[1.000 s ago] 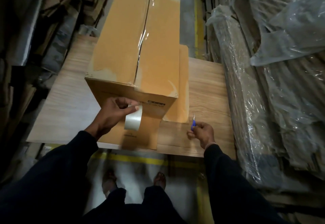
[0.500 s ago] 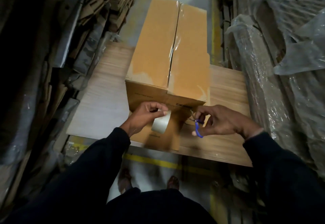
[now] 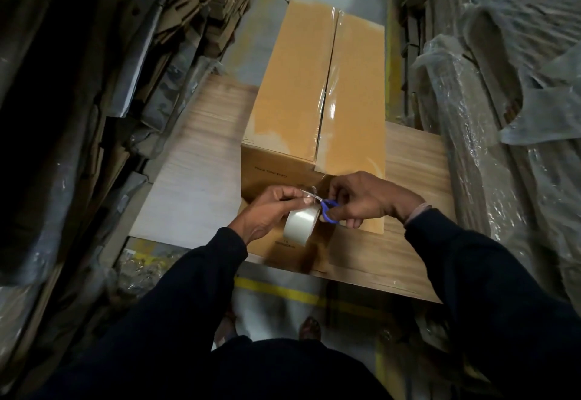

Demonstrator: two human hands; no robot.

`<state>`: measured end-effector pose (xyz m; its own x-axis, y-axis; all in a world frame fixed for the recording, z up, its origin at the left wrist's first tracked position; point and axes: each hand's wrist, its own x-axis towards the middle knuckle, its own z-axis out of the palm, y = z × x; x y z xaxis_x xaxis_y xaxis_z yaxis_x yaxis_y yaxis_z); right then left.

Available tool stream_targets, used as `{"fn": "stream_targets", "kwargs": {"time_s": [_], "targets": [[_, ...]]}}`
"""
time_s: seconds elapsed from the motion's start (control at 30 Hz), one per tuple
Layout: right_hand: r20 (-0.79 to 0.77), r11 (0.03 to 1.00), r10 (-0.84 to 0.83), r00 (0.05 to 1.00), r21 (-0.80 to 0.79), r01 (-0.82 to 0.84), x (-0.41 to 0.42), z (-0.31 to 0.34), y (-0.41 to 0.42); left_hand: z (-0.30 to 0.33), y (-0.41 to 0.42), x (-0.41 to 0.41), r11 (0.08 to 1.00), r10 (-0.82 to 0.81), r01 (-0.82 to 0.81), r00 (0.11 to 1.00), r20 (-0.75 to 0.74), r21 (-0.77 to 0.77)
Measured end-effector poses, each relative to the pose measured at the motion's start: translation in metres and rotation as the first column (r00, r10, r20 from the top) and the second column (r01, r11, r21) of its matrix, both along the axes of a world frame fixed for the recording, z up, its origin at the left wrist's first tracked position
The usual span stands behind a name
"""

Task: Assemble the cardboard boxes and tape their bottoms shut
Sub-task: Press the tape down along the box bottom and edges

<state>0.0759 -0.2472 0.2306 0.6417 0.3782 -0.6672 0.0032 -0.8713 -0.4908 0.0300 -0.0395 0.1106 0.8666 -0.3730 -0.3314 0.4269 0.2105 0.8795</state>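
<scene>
Stacks of flattened brown cardboard (image 3: 188,16) fill the side from 8 to 11 o'clock, and bundles wrapped in clear plastic film (image 3: 503,101) fill the side from 1 to 4 o'clock. Between them lies a pale wood-grain rectangular tabletop (image 3: 195,164), reaching from 9 o'clock across to 3 o'clock. On it, at the centre and running up toward 12 o'clock, stands a tall tan cardboard box (image 3: 295,85) with its two long flaps closed on top; a strip of clear glossy tape (image 3: 327,91) runs along the seam between them and down over the near edge. Below the table, at 6 o'clock, a grey floor with a yellow painted line (image 3: 276,289) shows.

Just under the centre, against the box's near face, the left hand (image 3: 267,214) curls its fingers round a whitish roll of packing tape (image 3: 300,222), with the thumb pinching the stretch of tape pulled off it. At 3 o'clock from the roll and touching it, the right hand (image 3: 367,198) has its fingers bent through the handles of a small pair of blue-handled scissors (image 3: 328,211), whose blades point toward 10 o'clock at the stretched tape. Whether the blades are parted cannot be told.
</scene>
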Motion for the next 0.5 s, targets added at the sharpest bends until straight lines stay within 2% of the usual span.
{"fn": "stream_targets", "kwargs": {"time_s": [0.27,0.5], "targets": [[0.156,0.990,-0.014,0.988,0.143,-0.008,-0.005,-0.021,-0.009,0.002,0.011,0.005,0.997,-0.048,0.046,0.998,0.034,0.058],[0.059,0.984,-0.125,0.990,0.133,0.116,-0.021,-0.070,-0.011,0.001,0.033,-0.007,0.975,-0.136,0.125,0.990,0.046,0.186]]}}
